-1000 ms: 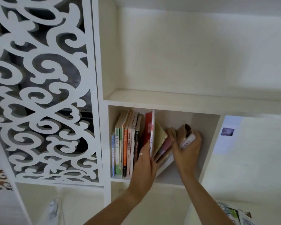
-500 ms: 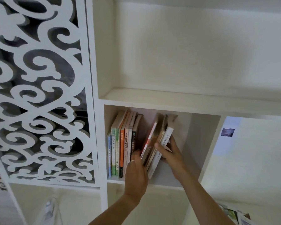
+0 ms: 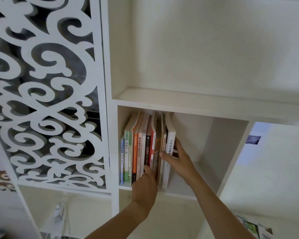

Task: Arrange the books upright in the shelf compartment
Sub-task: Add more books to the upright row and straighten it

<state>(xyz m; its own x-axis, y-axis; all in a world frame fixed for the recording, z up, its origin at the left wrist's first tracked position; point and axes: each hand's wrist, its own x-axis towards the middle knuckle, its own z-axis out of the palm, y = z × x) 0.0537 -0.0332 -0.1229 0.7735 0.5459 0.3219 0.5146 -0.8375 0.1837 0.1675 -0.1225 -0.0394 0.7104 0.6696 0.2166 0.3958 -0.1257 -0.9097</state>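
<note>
Tipped books (image 3: 162, 149) now upright, packed at 9 o'clock; right hand (image 3: 178, 158) clasps white book (image 3: 169, 152); left hand (image 3: 145, 185) flat on spines. Nearly done.

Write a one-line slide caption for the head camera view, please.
Both hands steady a row of upright books in the shelf compartment: right hand at the white end book, left hand on the spines.
</note>
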